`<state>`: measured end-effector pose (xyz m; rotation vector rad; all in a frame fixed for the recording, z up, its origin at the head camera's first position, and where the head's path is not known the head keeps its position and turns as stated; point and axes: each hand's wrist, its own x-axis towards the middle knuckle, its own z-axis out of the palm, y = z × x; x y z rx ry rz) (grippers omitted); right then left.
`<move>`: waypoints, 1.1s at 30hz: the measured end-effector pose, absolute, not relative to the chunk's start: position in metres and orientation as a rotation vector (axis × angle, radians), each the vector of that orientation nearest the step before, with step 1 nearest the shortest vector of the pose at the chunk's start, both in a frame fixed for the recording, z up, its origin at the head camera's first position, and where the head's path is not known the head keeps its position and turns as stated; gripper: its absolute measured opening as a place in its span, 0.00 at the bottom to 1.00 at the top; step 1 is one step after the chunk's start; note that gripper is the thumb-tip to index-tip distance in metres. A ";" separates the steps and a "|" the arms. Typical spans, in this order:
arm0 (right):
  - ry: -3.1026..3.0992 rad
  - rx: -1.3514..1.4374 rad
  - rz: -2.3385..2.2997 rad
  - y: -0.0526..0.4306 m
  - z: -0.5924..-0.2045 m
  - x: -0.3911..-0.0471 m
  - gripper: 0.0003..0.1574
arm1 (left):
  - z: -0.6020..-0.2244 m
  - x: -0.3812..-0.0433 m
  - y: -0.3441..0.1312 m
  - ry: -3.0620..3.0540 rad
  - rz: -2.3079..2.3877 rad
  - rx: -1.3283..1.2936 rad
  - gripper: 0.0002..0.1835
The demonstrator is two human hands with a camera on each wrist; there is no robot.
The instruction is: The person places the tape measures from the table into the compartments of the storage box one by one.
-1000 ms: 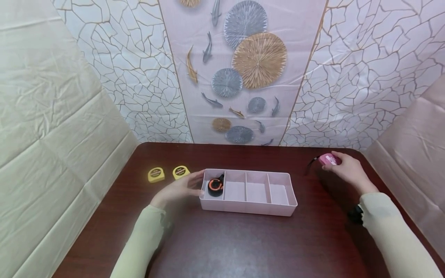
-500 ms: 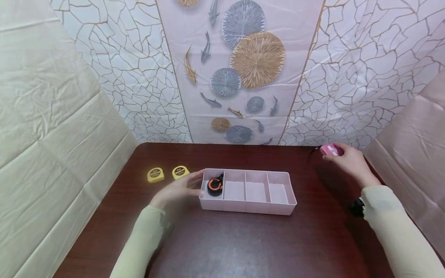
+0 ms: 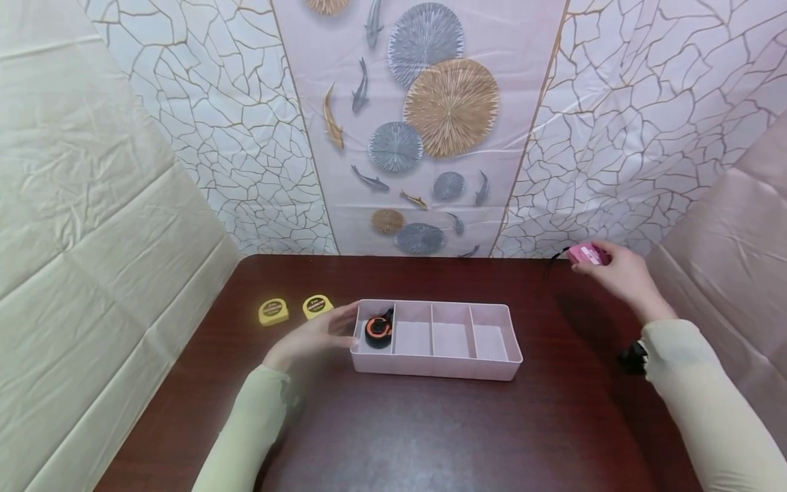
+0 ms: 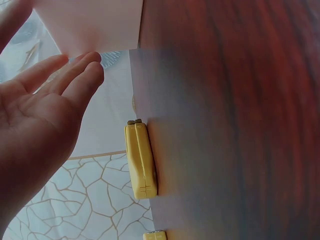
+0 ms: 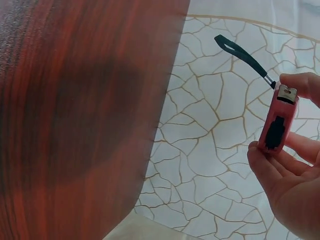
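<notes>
My right hand (image 3: 624, 277) holds a pink tape measure (image 3: 588, 254) up over the far right of the table, pinched between thumb and fingers. In the right wrist view the tape measure (image 5: 278, 120) shows its metal hook, a black slider and a dark wrist strap (image 5: 242, 56). On the left, my left hand (image 3: 313, 336) touches the end of a pale pink divided box (image 3: 436, 367), fingers extended and thumb apart; the left wrist view shows its fingertips at the end wall (image 4: 95, 25). An orange and black tape measure (image 3: 378, 330) lies in the box's leftmost compartment.
Two yellow tape measures, one farther left (image 3: 273, 311) and one behind the left hand (image 3: 317, 306), stand on the dark wooden table (image 3: 406, 430). Patterned cloth (image 3: 246, 137) hangs along the back, with plain cloth at both sides.
My right hand has risen and moved toward the back with the pink tape measure. The left hand stays against the box, and the view has shifted slightly.
</notes>
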<state>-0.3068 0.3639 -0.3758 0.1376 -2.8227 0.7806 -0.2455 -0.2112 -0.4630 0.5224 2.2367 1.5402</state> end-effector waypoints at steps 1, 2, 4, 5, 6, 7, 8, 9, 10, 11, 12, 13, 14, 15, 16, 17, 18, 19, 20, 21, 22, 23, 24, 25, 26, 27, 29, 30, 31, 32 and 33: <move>-2.815 0.139 0.782 0.363 -0.374 -0.307 0.43 | -0.463 -0.245 -0.211 2.237 1.540 0.518 0.46; -2.810 0.141 0.782 0.363 -0.373 -0.307 0.43 | -0.463 -0.245 -0.211 2.237 1.540 0.512 0.46; -2.802 0.144 0.775 0.363 -0.371 -0.307 0.44 | -0.462 -0.245 -0.211 2.242 1.537 0.497 0.46; -2.801 0.147 0.771 0.363 -0.370 -0.307 0.45 | -0.462 -0.244 -0.211 2.243 1.535 0.489 0.46; -2.800 0.150 0.768 0.363 -0.369 -0.307 0.45 | -0.462 -0.244 -0.211 2.243 1.537 0.489 0.46; -2.800 0.150 0.768 0.363 -0.369 -0.307 0.46 | -0.461 -0.244 -0.210 2.245 1.536 0.484 0.46; -2.803 0.149 0.768 0.362 -0.368 -0.306 0.47 | -0.461 -0.243 -0.210 2.246 1.538 0.484 0.46; -2.803 0.148 0.767 0.362 -0.367 -0.306 0.47 | -0.461 -0.243 -0.210 2.245 1.542 0.487 0.45; -2.803 0.149 0.766 0.362 -0.367 -0.306 0.48 | -0.461 -0.243 -0.210 2.245 1.543 0.485 0.45; -2.803 0.148 0.766 0.362 -0.366 -0.306 0.47 | -0.461 -0.243 -0.210 2.248 1.543 0.484 0.45; -2.803 0.149 0.766 0.361 -0.366 -0.305 0.48 | -0.460 -0.244 -0.209 2.250 1.545 0.484 0.46; -2.804 0.149 0.766 0.361 -0.365 -0.305 0.48 | -0.460 -0.244 -0.209 2.254 1.542 0.473 0.46; -2.804 0.151 0.765 0.361 -0.365 -0.305 0.48 | -0.460 -0.244 -0.209 2.255 1.541 0.471 0.46; -2.805 0.153 0.765 0.361 -0.364 -0.305 0.49 | -0.459 -0.243 -0.208 2.258 1.540 0.469 0.46; -2.807 0.155 0.769 0.361 -0.364 -0.304 0.49 | -0.459 -0.243 -0.208 2.263 1.537 0.463 0.45; -2.809 0.156 0.770 0.360 -0.363 -0.304 0.50 | -0.458 -0.243 -0.208 2.268 1.533 0.458 0.45; -2.812 0.157 0.771 0.360 -0.362 -0.304 0.51 | -0.458 -0.243 -0.208 2.267 1.535 0.456 0.45; -2.814 0.158 0.776 0.359 -0.361 -0.304 0.51 | -0.458 -0.243 -0.208 2.272 1.532 0.453 0.45; -2.814 0.157 0.773 0.358 -0.360 -0.304 0.51 | -0.457 -0.243 -0.208 2.275 1.532 0.455 0.45; -2.814 0.157 0.775 0.357 -0.359 -0.303 0.51 | -0.457 -0.243 -0.207 2.278 1.532 0.454 0.45; -2.815 0.158 0.775 0.356 -0.358 -0.303 0.52 | -0.456 -0.243 -0.207 2.281 1.532 0.449 0.45; -2.814 0.157 0.773 0.355 -0.357 -0.303 0.52 | -0.456 -0.243 -0.207 2.284 1.531 0.446 0.45; -2.814 0.157 0.776 0.353 -0.356 -0.303 0.52 | -0.456 -0.243 -0.207 2.285 1.533 0.445 0.45; -2.813 0.162 0.784 0.351 -0.355 -0.303 0.52 | -0.456 -0.243 -0.207 2.290 1.530 0.439 0.45; -2.814 0.166 0.786 0.350 -0.354 -0.303 0.52 | -0.456 -0.243 -0.207 2.291 1.530 0.432 0.45; -2.815 0.173 0.793 0.348 -0.353 -0.303 0.52 | -0.456 -0.243 -0.208 2.289 1.532 0.429 0.45; -2.814 0.190 0.802 0.344 -0.351 -0.303 0.51 | -0.457 -0.243 -0.208 2.287 1.535 0.431 0.46; -2.812 0.199 0.804 0.342 -0.350 -0.303 0.50 | -0.458 -0.243 -0.208 2.282 1.540 0.433 0.46; -2.810 0.207 0.804 0.341 -0.349 -0.303 0.49 | -0.458 -0.243 -0.209 2.278 1.544 0.442 0.46; -2.809 0.211 0.805 0.339 -0.349 -0.303 0.49 | -0.459 -0.243 -0.209 2.269 1.548 0.442 0.46; -2.807 0.215 0.807 0.338 -0.349 -0.303 0.49 | -0.459 -0.243 -0.209 2.263 1.549 0.448 0.46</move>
